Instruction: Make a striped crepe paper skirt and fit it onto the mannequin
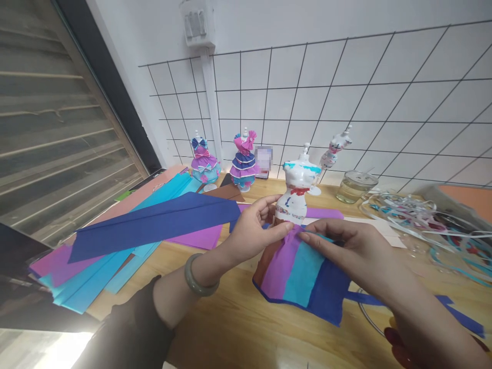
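A small white dress form (295, 192) with blue and red marks stands upright before me. Around its lower part hangs a paper skirt (302, 271) with brown, purple, turquoise and navy panels and a navy hem. My left hand (255, 223) wraps the form's hip from the left, its thumb pressing the skirt's top edge. Thumb and forefinger of my right hand (338, 246) pinch the skirt's upper edge at the turquoise panel. The back of the skirt is hidden.
Two dressed forms (205, 164) (244, 164) and a bare one (336, 148) stand by the wall. Coloured paper sheets (154, 225) lie left. At right are a glass jar (356, 185), tangled ribbons (423, 220), a navy strip (457, 312) and a partly hidden red-handled tool (397, 346).
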### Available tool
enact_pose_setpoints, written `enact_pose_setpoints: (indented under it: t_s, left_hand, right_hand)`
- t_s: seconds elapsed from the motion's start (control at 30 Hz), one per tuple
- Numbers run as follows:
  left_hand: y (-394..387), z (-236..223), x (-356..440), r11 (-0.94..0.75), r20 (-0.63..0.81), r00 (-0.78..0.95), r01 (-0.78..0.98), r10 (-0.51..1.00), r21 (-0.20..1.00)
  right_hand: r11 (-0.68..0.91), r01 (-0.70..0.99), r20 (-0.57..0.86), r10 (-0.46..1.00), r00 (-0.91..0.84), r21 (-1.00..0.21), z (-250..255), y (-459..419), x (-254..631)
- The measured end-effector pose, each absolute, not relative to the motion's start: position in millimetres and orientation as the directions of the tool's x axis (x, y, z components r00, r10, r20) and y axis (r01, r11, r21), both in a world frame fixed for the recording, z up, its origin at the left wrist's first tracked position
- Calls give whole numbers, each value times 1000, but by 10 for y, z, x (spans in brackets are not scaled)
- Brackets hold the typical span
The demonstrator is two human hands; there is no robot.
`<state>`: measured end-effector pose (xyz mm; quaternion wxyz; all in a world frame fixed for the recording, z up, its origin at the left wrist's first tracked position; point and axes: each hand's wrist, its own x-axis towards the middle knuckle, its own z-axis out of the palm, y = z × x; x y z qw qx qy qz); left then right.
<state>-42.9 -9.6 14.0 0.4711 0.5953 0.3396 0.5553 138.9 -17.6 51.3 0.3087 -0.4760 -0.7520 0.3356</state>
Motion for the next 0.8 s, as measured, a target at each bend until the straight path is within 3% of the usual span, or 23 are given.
enact_pose_setpoints:
  t_s: [0.3, 0.57, 0.8]
  left_hand:
    - [-89, 176, -449, -279, 315, 218, -182, 924, 943]
    - [-133, 244, -424, -236, 265, 192, -163, 945, 958]
    - [-131, 238, -425, -238, 276, 211, -189, 938, 953]
  right_hand:
    - [478, 481, 248, 850, -465, -735, 554, -187, 1398]
    - [430, 543, 281, 898, -337, -722, 507, -161, 1396]
    - [414, 533, 268, 905, -332, -738, 515, -160, 1365]
